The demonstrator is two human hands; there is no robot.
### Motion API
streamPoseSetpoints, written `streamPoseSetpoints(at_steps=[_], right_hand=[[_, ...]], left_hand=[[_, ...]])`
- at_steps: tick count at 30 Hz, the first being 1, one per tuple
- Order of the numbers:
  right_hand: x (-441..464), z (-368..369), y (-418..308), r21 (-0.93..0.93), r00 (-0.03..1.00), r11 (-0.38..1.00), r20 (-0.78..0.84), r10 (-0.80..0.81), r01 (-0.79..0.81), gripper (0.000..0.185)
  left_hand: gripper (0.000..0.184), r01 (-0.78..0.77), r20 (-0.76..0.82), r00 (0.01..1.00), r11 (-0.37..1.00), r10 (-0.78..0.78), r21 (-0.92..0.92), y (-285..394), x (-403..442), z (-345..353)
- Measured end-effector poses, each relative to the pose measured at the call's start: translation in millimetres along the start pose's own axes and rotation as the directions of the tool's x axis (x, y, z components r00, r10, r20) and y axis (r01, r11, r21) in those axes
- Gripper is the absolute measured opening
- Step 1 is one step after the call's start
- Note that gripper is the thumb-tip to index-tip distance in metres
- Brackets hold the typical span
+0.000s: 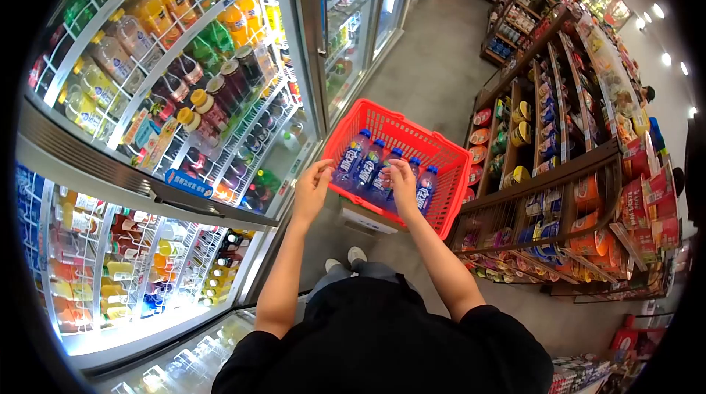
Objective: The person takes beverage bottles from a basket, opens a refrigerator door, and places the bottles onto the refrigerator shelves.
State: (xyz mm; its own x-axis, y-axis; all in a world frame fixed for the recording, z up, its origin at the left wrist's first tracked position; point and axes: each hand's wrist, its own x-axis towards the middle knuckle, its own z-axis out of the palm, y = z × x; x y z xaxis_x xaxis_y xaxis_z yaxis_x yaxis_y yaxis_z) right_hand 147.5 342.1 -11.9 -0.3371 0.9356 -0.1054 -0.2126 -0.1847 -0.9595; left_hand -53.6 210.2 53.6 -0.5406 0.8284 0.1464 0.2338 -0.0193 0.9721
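Note:
A red plastic shopping basket point(448, 145) stands in front of me, propped on something low and pale. Inside it, several drink bottles point(365, 165) with blue caps and blue labels lean in a row. My left hand point(314, 187) hovers by the basket's left near corner, its fingers loosely bent and apart, with nothing in it. Over the near side of the basket is my right hand point(402, 187), fingers curved and spread in front of the bottles. It covers part of them, and I see nothing held in it; whether its fingertips touch a bottle is unclear.
At the left an open drinks cooler point(147, 63) holds rows of bottles behind wire racks, with its door frame point(294, 48) beside the basket. A snack shelf point(544, 173) with cup noodles and packets stands close on the right. Grey floor point(419, 48) runs ahead between them.

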Motion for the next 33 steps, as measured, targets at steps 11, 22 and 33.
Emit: streamPoseSetpoints(at_steps=[11, 22, 33], right_hand=[[14.6, -44.6, 21.8, -0.084, 0.963, 0.96, 0.004, 0.269, -0.268, 0.028], [41.7, -63.5, 36.9, -0.112, 0.932, 0.933, 0.09, 0.351, -0.341, 0.028], [76.0, -32.7, 78.7, -0.242, 0.811, 0.808, 0.116, 0.574, -0.537, 0.037]], left_hand=[[0.033, 0.118, 0.133, 0.983, 0.989, -0.129, 0.091, -30.3, 26.2, 50.8], [0.04, 0.121, 0.118, 0.974, 0.887, -0.192, 0.445, -120.9, 61.2, 86.5], [0.045, 0.243, 0.195, 0.879, 0.76, -0.435, 0.603, -131.2, 89.7, 97.7]])
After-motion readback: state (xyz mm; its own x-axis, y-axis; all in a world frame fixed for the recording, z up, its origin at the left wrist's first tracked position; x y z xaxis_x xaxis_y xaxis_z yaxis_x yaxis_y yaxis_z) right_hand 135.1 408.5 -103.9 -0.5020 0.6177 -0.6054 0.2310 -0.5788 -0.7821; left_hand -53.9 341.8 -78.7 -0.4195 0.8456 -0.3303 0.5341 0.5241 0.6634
